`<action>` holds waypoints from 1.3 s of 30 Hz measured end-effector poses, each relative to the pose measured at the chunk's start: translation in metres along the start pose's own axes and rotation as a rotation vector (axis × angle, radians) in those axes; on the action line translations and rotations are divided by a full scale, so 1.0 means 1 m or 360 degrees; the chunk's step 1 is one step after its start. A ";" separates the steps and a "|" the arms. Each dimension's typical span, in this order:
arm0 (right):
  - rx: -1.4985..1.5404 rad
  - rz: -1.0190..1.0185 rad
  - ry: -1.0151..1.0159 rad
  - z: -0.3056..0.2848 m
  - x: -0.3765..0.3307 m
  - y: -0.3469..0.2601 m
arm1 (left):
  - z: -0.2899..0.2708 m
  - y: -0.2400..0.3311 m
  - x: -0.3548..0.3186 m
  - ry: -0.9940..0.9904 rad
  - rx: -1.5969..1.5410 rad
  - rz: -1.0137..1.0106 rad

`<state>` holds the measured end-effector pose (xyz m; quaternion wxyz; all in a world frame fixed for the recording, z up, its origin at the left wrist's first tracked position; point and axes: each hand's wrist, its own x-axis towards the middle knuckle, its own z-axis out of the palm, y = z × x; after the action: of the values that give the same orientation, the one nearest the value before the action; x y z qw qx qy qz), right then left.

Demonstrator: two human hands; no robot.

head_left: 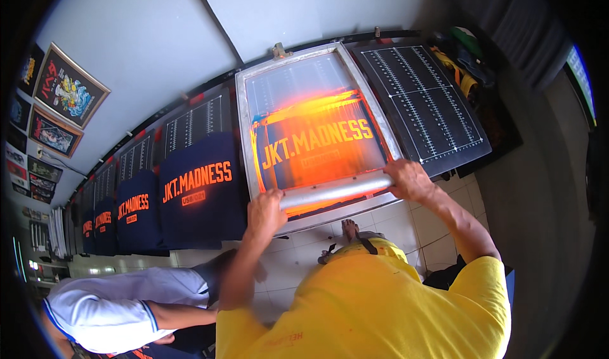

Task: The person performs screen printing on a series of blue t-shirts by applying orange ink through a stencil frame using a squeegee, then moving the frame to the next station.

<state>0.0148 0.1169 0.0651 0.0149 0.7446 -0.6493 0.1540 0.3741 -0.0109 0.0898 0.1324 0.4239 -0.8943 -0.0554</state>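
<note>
A silver metal squeegee (pixel 336 189) lies across the near end of a screen printing frame (pixel 373 96). My left hand (pixel 266 214) is closed round its left end, and my right hand (pixel 411 180) grips the right end. Bright orange ink (pixel 293 163) covers much of the mesh, thickest along the far edge and beside the squeegee. Lettering shows through the mesh in yellow-orange. Whatever lies beneath the screen is mostly hidden. The squeegee's blade is out of sight below its handle.
Left of the frame, several dark navy shirts (pixel 203 216) with orange prints lie on a row of boards. A black board with white ruled marks (pixel 424 102) sits to the right. Nearby at lower left is a person in a white shirt (pixel 120 308). Framed pictures (pixel 70 87) hang on the wall.
</note>
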 end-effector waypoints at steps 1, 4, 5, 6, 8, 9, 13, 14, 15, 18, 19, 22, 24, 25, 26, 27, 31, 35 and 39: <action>0.0027 -0.0029 0.0025 0.004 -0.009 -0.002 | 0.006 0.002 -0.010 -0.0007 0.0012 0.0000; 0.0040 -0.0092 0.0142 0.013 -0.029 -0.010 | 0.030 0.004 -0.034 0.0026 0.0022 0.0100; 0.0009 -0.0099 0.0193 0.019 -0.030 -0.006 | 0.038 0.001 -0.034 0.0052 0.0018 0.0085; -0.0022 -0.0106 0.0244 0.029 -0.029 -0.002 | 0.047 -0.002 -0.033 0.0077 0.0013 0.0070; -0.0069 -0.0094 0.0287 0.036 -0.024 0.003 | 0.060 -0.007 -0.029 0.0112 0.0028 0.0057; -0.0052 -0.0091 0.0263 0.030 -0.015 0.004 | 0.060 -0.010 -0.022 0.0137 0.0054 0.0058; -0.0066 -0.0039 0.0218 0.027 0.006 0.013 | 0.049 -0.014 0.003 0.0147 0.0056 0.0077; -0.0053 -0.0017 0.0198 0.024 0.008 0.012 | 0.047 -0.016 0.007 0.0141 0.0054 0.0099; -0.0026 -0.0018 0.0212 0.021 0.007 0.011 | 0.045 -0.014 0.006 0.0129 0.0064 0.0077; 0.0055 -0.0018 0.0239 0.016 -0.003 0.006 | 0.038 -0.003 -0.004 0.0098 0.0070 0.0040; 0.0060 0.0007 0.0222 0.015 -0.008 0.004 | 0.035 0.000 -0.009 0.0096 0.0055 0.0050; 0.0027 0.0040 0.0146 0.017 -0.020 -0.001 | 0.041 0.003 -0.023 0.0086 0.0026 0.0075; 0.0010 -0.0014 0.0235 0.025 -0.024 0.002 | 0.049 0.001 -0.027 0.0140 0.0015 0.0143; 0.0001 -0.0040 0.0279 0.028 -0.022 0.005 | 0.054 -0.001 -0.027 0.0199 0.0012 0.0201; -0.0017 -0.0071 0.0319 0.029 -0.017 0.006 | 0.058 -0.004 -0.025 0.0256 0.0006 0.0257; -0.0010 -0.0062 0.0303 0.031 -0.013 0.009 | 0.060 -0.007 -0.020 0.0267 0.0007 0.0273; -0.0004 -0.0108 0.0328 0.035 0.022 0.029 | 0.061 -0.023 0.015 0.0297 0.0091 0.0303; -0.0016 -0.0228 0.0298 0.035 0.079 0.064 | 0.056 -0.035 0.062 0.0316 0.0189 0.0251; -0.0021 -0.0281 0.0343 0.033 0.139 0.092 | 0.050 -0.047 0.117 0.0335 0.0200 0.0158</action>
<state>-0.0523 -0.0384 0.0514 0.1029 0.7779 -0.5769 0.2270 0.3237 -0.1322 0.0538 0.2013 0.3901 -0.8970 0.0521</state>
